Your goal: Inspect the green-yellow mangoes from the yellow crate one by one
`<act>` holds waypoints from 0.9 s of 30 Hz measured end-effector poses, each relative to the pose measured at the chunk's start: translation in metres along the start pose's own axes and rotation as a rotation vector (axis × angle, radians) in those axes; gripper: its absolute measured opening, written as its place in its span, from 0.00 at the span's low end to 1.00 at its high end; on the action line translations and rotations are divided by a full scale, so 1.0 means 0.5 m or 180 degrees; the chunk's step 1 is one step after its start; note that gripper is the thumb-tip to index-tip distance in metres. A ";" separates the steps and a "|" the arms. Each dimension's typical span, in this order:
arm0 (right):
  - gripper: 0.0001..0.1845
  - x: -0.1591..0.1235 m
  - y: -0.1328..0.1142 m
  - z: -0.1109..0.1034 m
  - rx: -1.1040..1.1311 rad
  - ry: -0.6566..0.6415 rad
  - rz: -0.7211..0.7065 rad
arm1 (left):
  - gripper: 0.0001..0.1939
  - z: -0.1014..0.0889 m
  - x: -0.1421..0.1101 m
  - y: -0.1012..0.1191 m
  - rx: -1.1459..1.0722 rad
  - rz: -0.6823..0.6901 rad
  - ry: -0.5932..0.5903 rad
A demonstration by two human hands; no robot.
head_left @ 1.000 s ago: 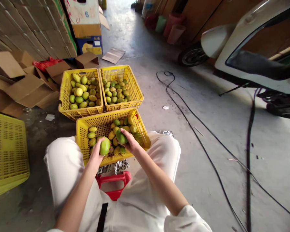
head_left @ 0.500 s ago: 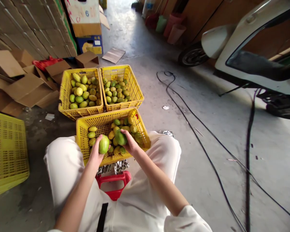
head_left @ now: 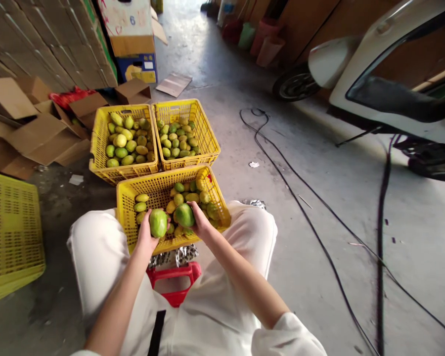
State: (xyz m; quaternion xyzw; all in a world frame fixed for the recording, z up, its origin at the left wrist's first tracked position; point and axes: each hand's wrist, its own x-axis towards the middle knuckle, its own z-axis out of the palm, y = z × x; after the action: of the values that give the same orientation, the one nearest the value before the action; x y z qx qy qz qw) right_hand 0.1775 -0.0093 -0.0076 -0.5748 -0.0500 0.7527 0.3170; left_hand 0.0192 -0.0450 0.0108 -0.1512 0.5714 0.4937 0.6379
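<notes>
My left hand [head_left: 147, 233] grips a green mango [head_left: 157, 222] over the near yellow crate [head_left: 159, 188]. Beside it, my right hand [head_left: 200, 221] holds a second green mango [head_left: 184, 215] above the same crate. That crate rests between my knees and holds several green and yellow mangoes. Two more yellow crates stand just beyond it, the left one [head_left: 96, 143] with larger mangoes and the right one [head_left: 205, 131] with smaller ones.
A red stool [head_left: 174, 277] shows under my legs. An overturned yellow crate [head_left: 11, 232] lies at the left, near flattened cardboard boxes [head_left: 40, 138]. Black cables [head_left: 311, 217] run across the concrete floor at the right, beside a white scooter [head_left: 374, 74].
Both hands have turned the mangoes slightly and brought them a little closer together over the near crate.
</notes>
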 end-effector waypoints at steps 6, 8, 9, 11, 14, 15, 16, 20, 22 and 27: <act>0.11 -0.010 -0.009 0.004 0.0189 -0.0016 0.0113 | 0.11 -0.007 0.009 -0.003 -0.0015 0.0197 -0.0097; 0.14 -0.010 -0.013 0.002 0.0181 -0.0074 -0.0017 | 0.13 -0.008 0.009 -0.004 0.0007 0.0237 -0.0181; 0.16 -0.010 -0.015 0.001 0.0169 -0.0121 -0.0105 | 0.13 -0.008 0.009 -0.004 0.0024 0.0252 -0.0234; 0.17 -0.009 -0.017 -0.003 0.0141 -0.0223 -0.0294 | 0.10 -0.005 0.005 -0.006 0.0026 0.0280 -0.0286; 0.20 -0.005 -0.013 -0.010 0.0072 -0.0256 -0.0408 | 0.05 0.003 -0.006 -0.007 -0.0035 0.0175 -0.0233; 0.21 -0.002 -0.010 -0.011 0.0056 -0.0217 -0.0386 | 0.05 0.006 -0.011 -0.007 -0.0051 0.0095 -0.0179; 0.23 0.001 -0.005 -0.013 0.0043 -0.0164 -0.0329 | 0.05 0.008 -0.015 -0.007 -0.0062 0.0020 -0.0128; 0.23 0.019 0.017 -0.019 -0.0022 0.0048 -0.0230 | 0.04 0.013 -0.023 -0.010 -0.0038 0.0040 0.0005; 0.21 0.026 0.026 -0.022 -0.0089 0.0097 -0.0346 | 0.04 0.011 -0.020 -0.011 0.0049 0.0143 0.0085; 0.16 0.033 0.031 -0.021 0.0024 0.0118 -0.0402 | 0.05 -0.003 0.001 -0.013 0.0166 0.0310 0.0218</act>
State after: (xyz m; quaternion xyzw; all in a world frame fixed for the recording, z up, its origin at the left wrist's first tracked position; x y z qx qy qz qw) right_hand 0.1780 -0.0155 -0.0317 -0.5832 -0.0775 0.7206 0.3669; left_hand 0.0232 -0.0491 0.0076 -0.1234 0.6123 0.5036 0.5969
